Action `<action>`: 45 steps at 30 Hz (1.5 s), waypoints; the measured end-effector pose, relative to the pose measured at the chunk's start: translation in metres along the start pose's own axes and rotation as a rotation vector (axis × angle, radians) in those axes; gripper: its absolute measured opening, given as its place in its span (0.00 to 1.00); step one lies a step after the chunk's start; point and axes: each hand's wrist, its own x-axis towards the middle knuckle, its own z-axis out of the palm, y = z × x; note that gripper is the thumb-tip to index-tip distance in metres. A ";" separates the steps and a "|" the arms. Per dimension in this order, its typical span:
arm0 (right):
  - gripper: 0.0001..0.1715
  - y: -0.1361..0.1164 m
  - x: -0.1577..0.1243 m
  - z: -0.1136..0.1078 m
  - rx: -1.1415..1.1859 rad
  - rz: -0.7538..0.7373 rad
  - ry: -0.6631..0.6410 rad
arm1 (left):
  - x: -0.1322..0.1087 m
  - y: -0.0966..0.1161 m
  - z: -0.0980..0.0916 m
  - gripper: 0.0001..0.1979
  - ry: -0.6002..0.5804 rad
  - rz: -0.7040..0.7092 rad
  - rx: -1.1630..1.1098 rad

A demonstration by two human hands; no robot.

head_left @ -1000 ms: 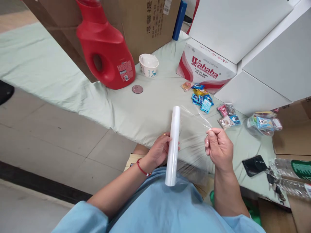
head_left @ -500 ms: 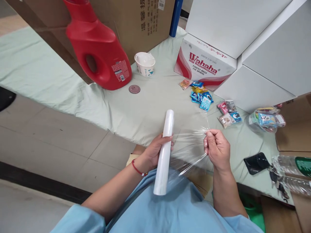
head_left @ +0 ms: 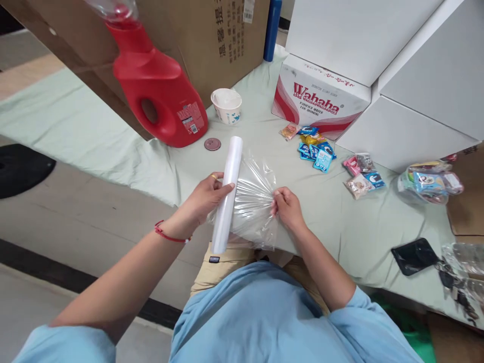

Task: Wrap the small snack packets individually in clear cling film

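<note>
My left hand [head_left: 212, 197] is wrapped round a long roll of clear plastic bags or film [head_left: 228, 194], held slanting above the table's near edge. From the roll a crinkled sheet of clear plastic [head_left: 252, 201] spreads to the right. My right hand [head_left: 286, 205] pinches the sheet's bunched edge, its fingers pressed together. Whether the sheet is still joined to the roll I cannot tell. Beyond the roll lie a round brownish-pink disc [head_left: 212, 144] and a white paper cup [head_left: 226, 106], both untouched.
A red detergent jug [head_left: 161, 96] stands at the back left before a cardboard box [head_left: 200, 40]. Small snack packets [head_left: 321, 159] lie near a Wahaha carton [head_left: 321, 98]. On the right are a filled clear tub [head_left: 429, 184], a black wallet-like item [head_left: 415, 256] and keys [head_left: 456, 287].
Both hands have moved left and farther over the table with the roll. My right hand has come closer to the roll, and the stretched plastic has become slack and bunched.
</note>
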 end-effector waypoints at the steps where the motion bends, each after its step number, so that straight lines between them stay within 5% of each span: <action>1: 0.17 0.002 0.006 0.012 -0.002 0.003 -0.036 | 0.007 0.000 -0.008 0.30 0.046 0.028 0.111; 4: 0.14 0.003 0.019 0.035 -0.055 -0.006 -0.118 | 0.027 -0.001 -0.030 0.31 0.128 0.065 0.437; 7: 0.12 0.005 0.024 0.035 -0.101 -0.007 -0.136 | 0.040 0.001 -0.049 0.29 0.189 0.089 0.716; 16: 0.20 0.007 -0.012 -0.033 -0.197 -0.111 -0.026 | 0.070 -0.012 -0.085 0.25 0.420 0.299 1.104; 21: 0.24 0.013 -0.017 -0.074 -0.269 -0.174 0.245 | 0.080 -0.019 -0.070 0.31 0.542 0.468 0.988; 25: 0.26 0.021 -0.012 -0.086 -0.198 -0.129 0.410 | 0.089 0.008 -0.043 0.21 0.454 0.532 0.933; 33: 0.23 0.029 -0.009 -0.088 -0.273 -0.135 0.342 | 0.192 0.078 -0.001 0.31 0.274 0.587 1.036; 37: 0.22 0.027 -0.011 -0.088 -0.283 -0.147 0.314 | 0.229 0.094 0.008 0.19 0.287 0.493 1.043; 41: 0.21 0.021 -0.017 -0.085 -0.258 -0.169 0.307 | 0.197 0.096 0.032 0.15 0.281 0.668 0.965; 45: 0.19 0.018 -0.022 -0.086 -0.213 -0.189 0.357 | 0.093 0.055 0.070 0.09 0.106 0.883 0.929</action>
